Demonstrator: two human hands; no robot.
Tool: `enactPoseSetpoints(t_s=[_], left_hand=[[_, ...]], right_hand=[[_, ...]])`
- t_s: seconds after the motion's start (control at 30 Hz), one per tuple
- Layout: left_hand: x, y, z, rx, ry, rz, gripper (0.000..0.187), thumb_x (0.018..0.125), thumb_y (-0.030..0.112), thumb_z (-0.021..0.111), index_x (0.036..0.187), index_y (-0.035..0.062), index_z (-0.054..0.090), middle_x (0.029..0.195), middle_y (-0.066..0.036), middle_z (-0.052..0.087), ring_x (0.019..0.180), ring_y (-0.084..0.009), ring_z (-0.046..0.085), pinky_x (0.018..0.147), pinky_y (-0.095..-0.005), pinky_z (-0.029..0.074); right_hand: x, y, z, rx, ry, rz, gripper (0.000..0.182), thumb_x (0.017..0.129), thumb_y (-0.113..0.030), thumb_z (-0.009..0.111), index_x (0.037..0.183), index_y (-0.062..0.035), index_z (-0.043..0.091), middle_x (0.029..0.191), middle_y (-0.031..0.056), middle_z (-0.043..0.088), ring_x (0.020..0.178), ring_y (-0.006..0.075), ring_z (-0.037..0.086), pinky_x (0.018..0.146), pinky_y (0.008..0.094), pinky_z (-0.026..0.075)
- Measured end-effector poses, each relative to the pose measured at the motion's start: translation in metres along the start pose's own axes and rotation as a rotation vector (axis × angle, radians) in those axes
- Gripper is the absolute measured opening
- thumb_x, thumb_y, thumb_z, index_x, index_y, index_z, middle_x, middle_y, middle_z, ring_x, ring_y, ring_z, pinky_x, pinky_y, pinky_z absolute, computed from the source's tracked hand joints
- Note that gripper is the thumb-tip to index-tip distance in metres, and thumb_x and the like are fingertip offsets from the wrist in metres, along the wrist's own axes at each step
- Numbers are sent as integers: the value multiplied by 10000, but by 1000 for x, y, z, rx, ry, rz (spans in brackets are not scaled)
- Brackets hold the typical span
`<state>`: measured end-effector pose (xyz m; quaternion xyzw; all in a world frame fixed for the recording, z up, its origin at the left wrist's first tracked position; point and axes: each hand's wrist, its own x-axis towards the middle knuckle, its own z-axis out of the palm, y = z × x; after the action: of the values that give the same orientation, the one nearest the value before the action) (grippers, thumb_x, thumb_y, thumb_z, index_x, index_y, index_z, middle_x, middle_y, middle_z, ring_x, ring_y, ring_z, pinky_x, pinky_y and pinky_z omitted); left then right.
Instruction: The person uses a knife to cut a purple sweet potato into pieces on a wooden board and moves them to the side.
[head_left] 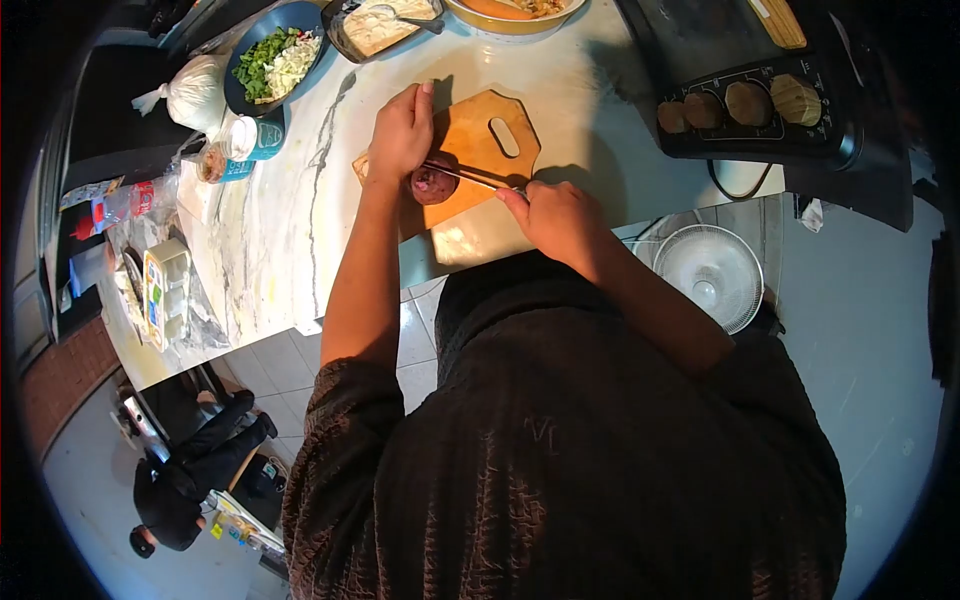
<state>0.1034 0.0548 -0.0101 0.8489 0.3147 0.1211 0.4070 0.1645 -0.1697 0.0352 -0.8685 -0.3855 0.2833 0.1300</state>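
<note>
A round, mottled purple-red lump of food (434,184) sits at the left part of the wooden cutting board (478,130), which has a handle slot. My right hand (562,222) is closed round the handle of a thin knife (478,179). Its blade reaches left across the top of the lump. Just beyond the lump, my left hand (402,130) is over the board's left edge, fingers stretched out and held together, with nothing visible in them. The knife's tip end overlaps the heel of that hand in this view.
At the back are a blue bowl of chopped greens (272,62), a tray of pale mixture with a spoon (385,25) and another bowl (512,22). A knobbed black appliance (740,130) stands right. A wire basket (708,280) is below the edge. Another person (180,495) is lower left.
</note>
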Motion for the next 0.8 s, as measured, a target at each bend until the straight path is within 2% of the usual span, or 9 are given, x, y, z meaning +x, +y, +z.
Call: enactPoseSetpoints(t_s=[0.1, 0.23, 0.3, 0.43, 0.5, 0.57, 0.6, 0.67, 0.8], left_hand=[[0, -2, 2, 12, 16, 90, 372, 1008, 301, 435, 870, -15, 577, 861, -268, 609, 848, -461, 566, 744, -488, 444], [1, -1, -1, 28, 58, 111, 358, 1006, 292, 444, 877, -11, 583, 865, -265, 612, 841, -460, 566, 735, -485, 442], [-1, 3, -1, 27, 28, 31, 366, 1006, 299, 441, 878, -13, 586, 861, -269, 610, 840, -462, 565, 738, -491, 442], [-7, 6, -3, 76, 89, 126, 304, 988, 242, 492, 861, -18, 587, 817, -241, 607, 797, -431, 569, 717, -463, 454], [-30, 12, -12, -51, 298, 371, 200, 944, 147, 566, 826, -14, 584, 763, -185, 588, 726, -359, 570, 686, -413, 465], [-68, 10, -12, -137, 438, 277, 124, 877, 90, 648, 839, -7, 581, 773, -131, 577, 701, -283, 557, 675, -368, 465], [-87, 1, -5, -184, 461, 219, 226, 828, 155, 716, 913, -1, 577, 866, -129, 588, 793, -275, 561, 745, -383, 461], [-116, 9, 3, 101, 471, 149, 559, 711, 264, 832, 1124, -2, 564, 1041, -152, 578, 984, -329, 533, 904, -410, 416], [-123, 2, 14, 176, 435, 145, 626, 690, 255, 848, 1190, -5, 575, 1122, -170, 572, 1034, -343, 542, 925, -414, 431]], right_hand=[[3, 4, 5, -7, -72, 32, 609, 954, -550, 443, 836, -10, 699, 772, 239, 673, 825, 422, 668, 759, 490, 530], [11, 10, 12, 46, -56, -15, 618, 957, -550, 436, 807, -11, 699, 761, 246, 668, 812, 429, 665, 763, 491, 529], [7, 11, 11, 30, -67, 12, 628, 958, -553, 431, 799, -6, 696, 761, 256, 663, 806, 432, 662, 766, 494, 526], [7, 9, 10, 68, -76, 20, 631, 960, -553, 424, 812, -4, 697, 771, 266, 661, 815, 435, 660, 773, 501, 522], [7, 11, 10, 71, -120, -17, 633, 964, -547, 420, 829, 5, 698, 791, 273, 663, 833, 445, 656, 785, 506, 520], [6, 10, 12, 91, -118, 22, 634, 967, -540, 418, 828, 12, 696, 802, 278, 663, 836, 451, 654, 783, 511, 519], [6, 9, 12, 107, -120, 56, 635, 970, -533, 416, 826, 19, 695, 814, 283, 663, 839, 456, 652, 781, 515, 518], [9, 11, 12, 89, -115, 28, 625, 974, -528, 413, 842, 18, 687, 824, 287, 661, 844, 460, 649, 782, 519, 515], [5, 9, 9, 72, -88, 0, 577, 980, -514, 410, 914, 3, 658, 862, 271, 665, 870, 453, 641, 796, 517, 503]])
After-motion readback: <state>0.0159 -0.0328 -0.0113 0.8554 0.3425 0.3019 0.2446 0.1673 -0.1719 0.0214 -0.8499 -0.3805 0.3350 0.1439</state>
